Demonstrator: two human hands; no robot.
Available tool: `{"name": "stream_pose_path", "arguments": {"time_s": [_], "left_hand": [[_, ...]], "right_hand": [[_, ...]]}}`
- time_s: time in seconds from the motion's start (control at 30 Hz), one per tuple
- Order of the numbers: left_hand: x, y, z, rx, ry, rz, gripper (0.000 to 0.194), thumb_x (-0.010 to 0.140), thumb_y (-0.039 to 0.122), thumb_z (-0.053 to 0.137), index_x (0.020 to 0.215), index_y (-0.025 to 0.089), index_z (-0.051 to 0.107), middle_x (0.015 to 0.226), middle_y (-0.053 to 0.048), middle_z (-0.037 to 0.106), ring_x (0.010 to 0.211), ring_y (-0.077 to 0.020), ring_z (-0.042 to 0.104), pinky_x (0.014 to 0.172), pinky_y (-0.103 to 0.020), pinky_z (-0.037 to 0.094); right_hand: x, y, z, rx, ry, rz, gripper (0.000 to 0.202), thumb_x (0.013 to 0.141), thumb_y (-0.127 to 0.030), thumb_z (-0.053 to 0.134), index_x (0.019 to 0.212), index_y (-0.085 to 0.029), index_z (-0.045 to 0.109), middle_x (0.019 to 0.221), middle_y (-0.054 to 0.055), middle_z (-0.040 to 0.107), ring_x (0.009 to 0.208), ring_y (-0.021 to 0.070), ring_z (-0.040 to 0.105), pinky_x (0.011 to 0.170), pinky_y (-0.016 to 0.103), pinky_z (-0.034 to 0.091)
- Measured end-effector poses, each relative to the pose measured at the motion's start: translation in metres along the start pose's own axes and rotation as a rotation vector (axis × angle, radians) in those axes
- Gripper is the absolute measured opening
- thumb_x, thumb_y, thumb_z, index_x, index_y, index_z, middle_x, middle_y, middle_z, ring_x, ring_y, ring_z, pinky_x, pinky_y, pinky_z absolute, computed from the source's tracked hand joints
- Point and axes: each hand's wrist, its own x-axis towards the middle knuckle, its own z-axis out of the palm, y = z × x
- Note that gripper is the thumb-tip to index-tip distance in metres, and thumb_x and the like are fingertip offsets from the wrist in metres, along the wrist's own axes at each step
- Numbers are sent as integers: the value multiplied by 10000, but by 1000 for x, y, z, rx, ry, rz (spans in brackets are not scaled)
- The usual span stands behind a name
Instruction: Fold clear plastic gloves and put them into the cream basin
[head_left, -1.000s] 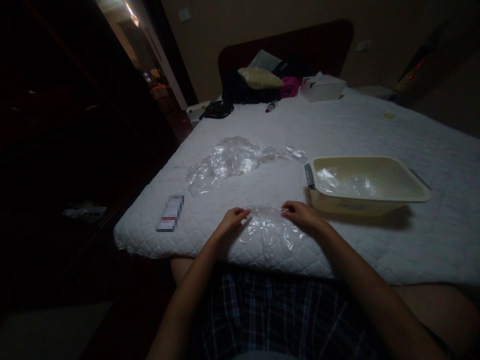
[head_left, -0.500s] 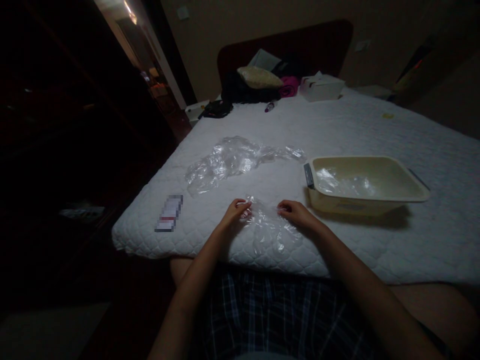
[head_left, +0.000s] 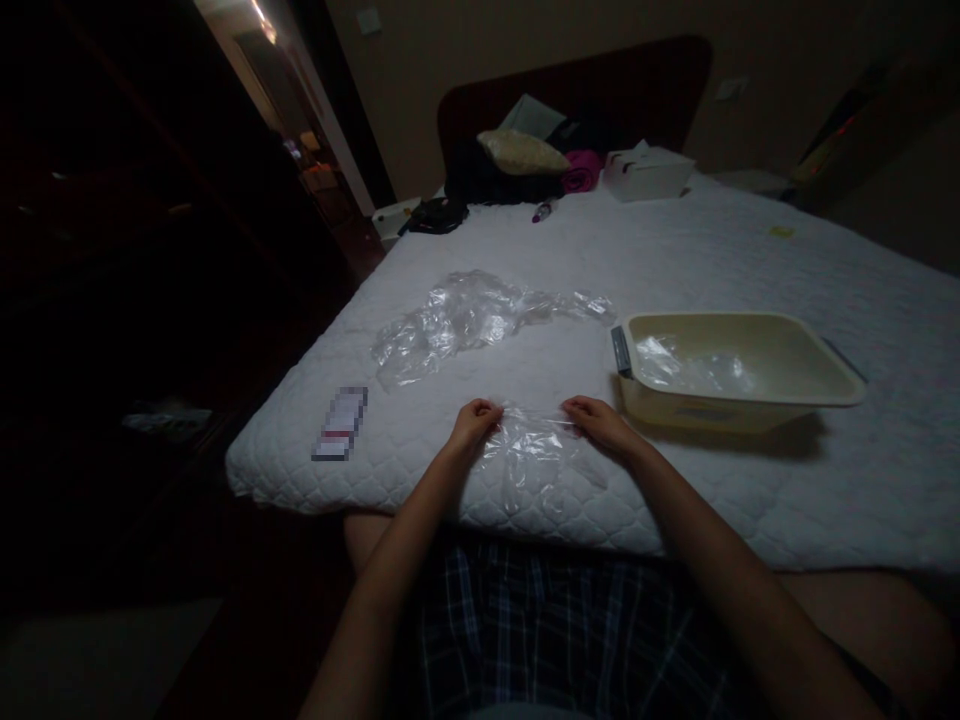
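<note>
A clear plastic bag [head_left: 534, 455] is stretched between my hands near the front edge of the bed. My left hand [head_left: 478, 420] pinches its upper left corner, fingers closed. On the other side, my right hand [head_left: 596, 418] grips the upper right corner between thumb and fingers. The bag's lower part hangs loose and crinkled on the white quilted cover [head_left: 420, 440]. Beyond my hands lies a heap of crumpled clear plastic bags [head_left: 472, 310]. To the right stands a cream plastic tub [head_left: 720, 405] with grey handles, holding more clear plastic [head_left: 686, 368].
A blurred-out phone-like object [head_left: 341, 425] lies at the bed's left front. Toward the headboard [head_left: 660, 90] are a beige pillow [head_left: 521, 152], a magenta roll [head_left: 581, 172], a white box [head_left: 649, 173] and a small bottle [head_left: 543, 211].
My hands have moved slightly apart, and the bag's top edge is now pulled taut between them. The heap and tub stay where they were.
</note>
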Motion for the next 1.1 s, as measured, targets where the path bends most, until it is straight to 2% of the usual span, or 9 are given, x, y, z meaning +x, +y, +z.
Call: {"name": "stream_pose_path", "arguments": {"time_s": [0.13,0.27,0.4,0.53,0.67,0.73,0.9,1.0,1.1], "left_hand": [[-2,-4,0,-23,-2,44,405,471,387,765,675,153,504,529,36,527,432,-66,479,422,-189,367],[-2,-6,-4,-31,-20,45,410,470,374,770,696,154,508,537,46,518,449,-63,482,455,-193,391],[-1,-8,-8,-17,-66,63,383,486,349,768,695,154,512,555,42,530,459,-65,490,456,-193,389],[0,-10,-9,-48,-66,75,366,492,324,762,689,160,501,583,39,547,467,-69,502,462,-198,395],[4,-13,-11,-45,-66,99,361,504,336,752,696,158,503,575,37,547,462,-75,509,455,-199,384],[5,-14,-12,-32,-73,110,361,507,344,749,693,157,502,556,37,542,457,-79,509,446,-197,370],[4,-13,-13,-21,-82,113,359,523,350,746,707,153,509,574,31,550,480,-82,522,465,-201,388],[3,-12,-14,-25,-89,120,355,540,347,743,726,147,515,581,32,548,483,-77,518,461,-194,391],[2,-11,-16,-45,-100,122,364,537,346,748,718,148,502,560,46,530,466,-69,499,452,-191,394]], "right_hand": [[-2,-2,-1,34,-18,77,368,754,-493,518,889,-161,598,665,16,570,508,91,463,448,215,342],[-2,0,-4,7,-115,86,428,634,-401,677,976,-159,587,678,13,589,539,103,500,473,220,359],[3,3,-4,-89,-109,30,383,610,-410,685,871,-139,615,661,14,581,571,114,506,513,231,376],[3,2,-4,-126,-128,-12,363,679,-492,608,768,-139,617,661,17,574,572,105,489,515,222,372],[-1,0,-5,-24,-123,152,471,753,-604,451,818,-159,592,552,-19,489,435,63,385,409,193,308],[-3,-1,-7,29,-127,218,486,752,-616,441,867,-167,587,527,-35,460,401,55,349,378,189,275],[-4,-4,-9,-7,-215,116,401,627,-451,680,881,-147,622,618,-9,529,480,70,432,408,198,324],[-1,-2,-9,-33,-212,76,397,599,-374,715,897,-128,624,686,13,556,562,88,482,466,201,368],[0,1,-10,-44,-223,95,414,604,-395,709,900,-124,609,711,19,562,581,89,486,480,197,367]]}}
